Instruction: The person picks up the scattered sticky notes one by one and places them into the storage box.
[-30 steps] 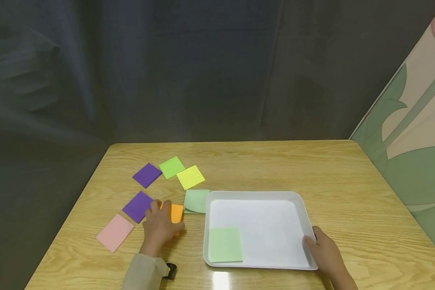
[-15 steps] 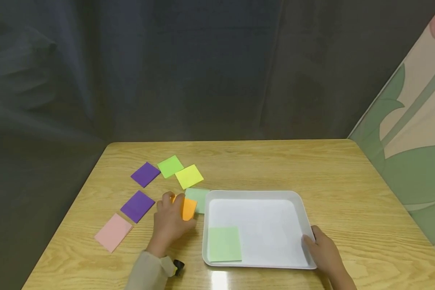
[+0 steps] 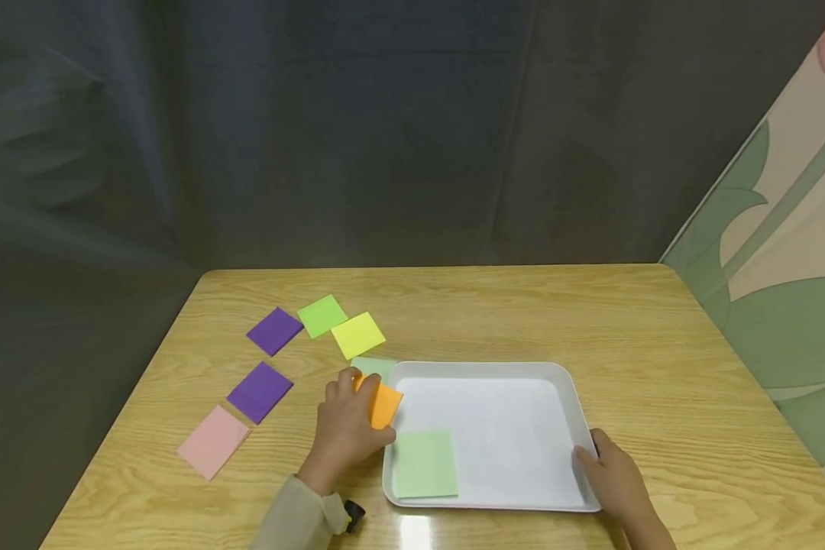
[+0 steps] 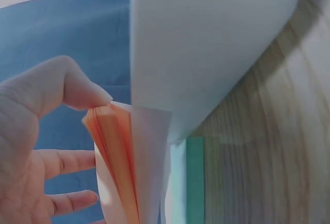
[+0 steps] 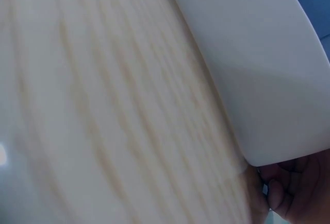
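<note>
My left hand (image 3: 347,429) pinches an orange sticky note pad (image 3: 386,405) between thumb and fingertips, at the left rim of a white tray (image 3: 509,435). Seen from the left wrist, the orange pad's (image 4: 114,154) sheets fan apart slightly under the thumb. Inside the tray, a light green pad (image 3: 426,464) lies in the near left corner. My right hand (image 3: 616,480) grips the tray's right side, thumb over the rim. Partly hidden behind the left hand and orange pad, a pale green pad (image 3: 374,367) lies against the tray's back left corner.
Left of the tray on the wooden table (image 3: 522,313) lie two purple pads (image 3: 275,331), a pink pad (image 3: 213,443), a bright green pad (image 3: 322,315) and a yellow pad (image 3: 359,334). A dark curtain (image 3: 412,137) hangs behind the table.
The left hand has taken hold of the orange pad, lifted it off the table and carried it right to the tray's left rim. The right hand and tray have stayed put.
</note>
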`<state>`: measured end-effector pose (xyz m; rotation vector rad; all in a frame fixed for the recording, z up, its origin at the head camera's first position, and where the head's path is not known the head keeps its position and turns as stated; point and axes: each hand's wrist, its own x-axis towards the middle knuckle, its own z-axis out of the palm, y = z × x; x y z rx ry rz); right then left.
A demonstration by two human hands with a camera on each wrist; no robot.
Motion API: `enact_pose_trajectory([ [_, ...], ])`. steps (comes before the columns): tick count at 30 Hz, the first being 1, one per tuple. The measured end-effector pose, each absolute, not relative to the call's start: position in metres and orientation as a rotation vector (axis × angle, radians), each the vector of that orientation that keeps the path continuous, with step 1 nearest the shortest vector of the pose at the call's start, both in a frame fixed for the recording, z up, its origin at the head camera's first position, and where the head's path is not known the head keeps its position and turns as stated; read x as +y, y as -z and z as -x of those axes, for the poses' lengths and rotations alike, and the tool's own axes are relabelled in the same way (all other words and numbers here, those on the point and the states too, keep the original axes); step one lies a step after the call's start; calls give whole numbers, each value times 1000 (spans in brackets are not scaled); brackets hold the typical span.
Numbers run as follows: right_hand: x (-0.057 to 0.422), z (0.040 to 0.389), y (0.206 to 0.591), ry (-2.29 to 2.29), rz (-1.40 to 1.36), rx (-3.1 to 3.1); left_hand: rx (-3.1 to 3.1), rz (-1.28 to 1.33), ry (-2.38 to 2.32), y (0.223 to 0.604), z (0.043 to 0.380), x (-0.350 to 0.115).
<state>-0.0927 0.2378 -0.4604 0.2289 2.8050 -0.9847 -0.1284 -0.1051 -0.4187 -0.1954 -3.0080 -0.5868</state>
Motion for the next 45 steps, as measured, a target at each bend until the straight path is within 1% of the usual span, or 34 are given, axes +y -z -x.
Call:
enact_pose_trajectory([
  [7, 238, 92, 460, 988, -229, 2799, -2972, 224, 577, 411, 126, -100],
  [16, 239, 92, 461, 1008, -224, 2808, -2906, 395, 648, 403, 120, -87],
  [22, 239, 91, 461, 1009, -231, 2805, -2875, 592, 726, 409, 119, -79],
  [27, 239, 92, 461, 1026, -226, 2803, -2862, 752, 704, 413, 117, -72],
  [39, 239, 91, 462, 1041, -223, 2823, -2872, 938, 519, 422, 114, -61],
  [45, 238, 91, 462, 1051, -219, 2834, -2901, 977, 441, 427, 112, -59],
])
